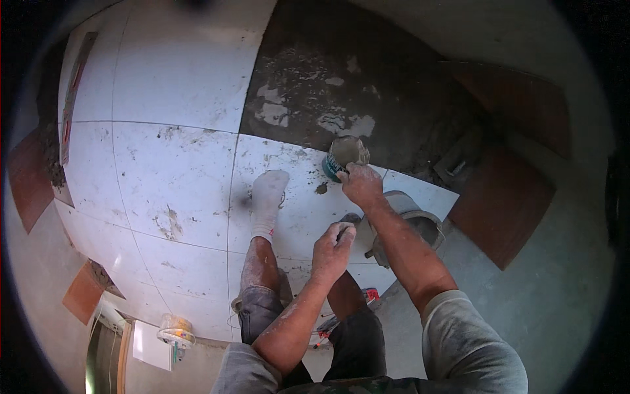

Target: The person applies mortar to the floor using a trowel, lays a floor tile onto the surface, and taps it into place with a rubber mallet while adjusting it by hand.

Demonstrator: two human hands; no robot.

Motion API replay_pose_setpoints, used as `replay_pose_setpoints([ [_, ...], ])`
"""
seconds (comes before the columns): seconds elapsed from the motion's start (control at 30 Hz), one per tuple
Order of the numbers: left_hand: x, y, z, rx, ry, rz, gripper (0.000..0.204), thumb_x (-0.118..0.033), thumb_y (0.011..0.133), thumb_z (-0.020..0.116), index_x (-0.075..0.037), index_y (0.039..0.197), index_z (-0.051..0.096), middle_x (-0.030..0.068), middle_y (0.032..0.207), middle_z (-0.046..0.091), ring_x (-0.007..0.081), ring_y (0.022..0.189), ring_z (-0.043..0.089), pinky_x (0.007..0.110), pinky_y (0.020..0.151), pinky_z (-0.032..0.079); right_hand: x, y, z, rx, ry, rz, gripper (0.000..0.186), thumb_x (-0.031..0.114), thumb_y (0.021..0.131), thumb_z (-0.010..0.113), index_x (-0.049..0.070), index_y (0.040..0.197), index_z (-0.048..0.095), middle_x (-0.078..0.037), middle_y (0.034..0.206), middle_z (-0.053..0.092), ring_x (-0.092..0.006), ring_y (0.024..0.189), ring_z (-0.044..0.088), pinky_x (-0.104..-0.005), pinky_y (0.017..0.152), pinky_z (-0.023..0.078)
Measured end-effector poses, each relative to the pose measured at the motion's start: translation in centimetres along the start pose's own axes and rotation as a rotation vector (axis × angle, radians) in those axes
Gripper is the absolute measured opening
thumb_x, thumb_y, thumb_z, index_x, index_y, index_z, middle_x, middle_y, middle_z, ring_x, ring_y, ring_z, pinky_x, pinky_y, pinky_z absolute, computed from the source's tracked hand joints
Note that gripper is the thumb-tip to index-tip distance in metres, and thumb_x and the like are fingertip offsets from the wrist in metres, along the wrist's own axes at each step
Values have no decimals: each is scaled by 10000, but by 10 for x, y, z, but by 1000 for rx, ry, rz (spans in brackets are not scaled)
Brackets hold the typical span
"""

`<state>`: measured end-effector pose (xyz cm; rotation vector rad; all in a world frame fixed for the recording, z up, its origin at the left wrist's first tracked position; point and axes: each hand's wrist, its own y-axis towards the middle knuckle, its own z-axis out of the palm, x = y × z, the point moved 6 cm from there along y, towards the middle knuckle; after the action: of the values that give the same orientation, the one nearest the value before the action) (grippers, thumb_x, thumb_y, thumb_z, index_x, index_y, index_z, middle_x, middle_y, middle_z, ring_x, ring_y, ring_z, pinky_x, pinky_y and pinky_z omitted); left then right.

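A small teal can, its open top caked with grey mortar, is gripped in the right hand and held tilted just above the white floor tiles, close to the edge where the tiling gives way to a bare bed of dark mortar. The fingers of that hand are wrapped around the can's lower side. The left hand is held lower and nearer the body, its fingers curled tight around a small dark tool; what kind of tool it is cannot be made out. A foot in a white sock is planted on the tiles just left of the can, and a small blob of mortar is seen on the tile between sock and can. A grey bucket is partly hidden behind the right forearm, at the edge of the tiled area. Brown tiles are laid on the grey floor to the right, and a small yellowish tub is seen beyond the lower left edge of the tiling.
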<state>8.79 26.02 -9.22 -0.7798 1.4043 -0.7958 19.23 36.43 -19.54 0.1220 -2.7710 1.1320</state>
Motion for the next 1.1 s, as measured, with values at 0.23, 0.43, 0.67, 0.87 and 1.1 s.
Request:
replay_pose_setpoints([
  [0.23, -1, 0, 8, 49, 86, -41, 293, -275, 878, 526, -17, 999, 592, 162, 896, 642, 277, 815, 625, 339, 763, 464, -35, -2, -9, 37, 6, 113, 309, 344, 826, 558, 69, 949, 625, -145, 973, 626, -312, 931, 596, -428, 810, 468],
  [0.43, -5, -3, 17, 50, 138, -147, 303, -279, 877, 524, -8, 992, 594, 168, 872, 642, 265, 791, 622, 343, 758, 462, -52, -3, -3, 60, 55, 174, 306, 352, 830, 553, 70, 921, 628, -136, 956, 623, -303, 933, 597, -426, 802, 469],
  [0.67, 5, -2, 24, 66, 180, -54, 304, -246, 895, 528, 20, 1024, 595, 116, 879, 642, 173, 761, 600, 290, 752, 462, -56, -31, 7, -33, 118, 215, 302, 352, 833, 544, 77, 930, 622, -136, 934, 625, -307, 914, 599, -425, 786, 474],
  [0.87, 27, 0, 26, 71, 184, -73, 315, -259, 909, 509, 8, 1060, 581, 98, 884, 639, 157, 775, 592, 286, 729, 463, -70, -25, -3, -12, 120, 253, 313, 366, 838, 541, 84, 946, 620, -143, 960, 619, -309, 925, 596, -428, 805, 470],
  [1.1, 27, -2, 31, 102, 131, -94, 348, -311, 901, 519, -14, 1074, 574, 80, 905, 633, 136, 749, 582, 272, 663, 453, -91, 19, -67, -174, 57, 224, 314, 363, 824, 570, 82, 953, 625, -144, 956, 621, -307, 918, 603, -421, 791, 484],
])
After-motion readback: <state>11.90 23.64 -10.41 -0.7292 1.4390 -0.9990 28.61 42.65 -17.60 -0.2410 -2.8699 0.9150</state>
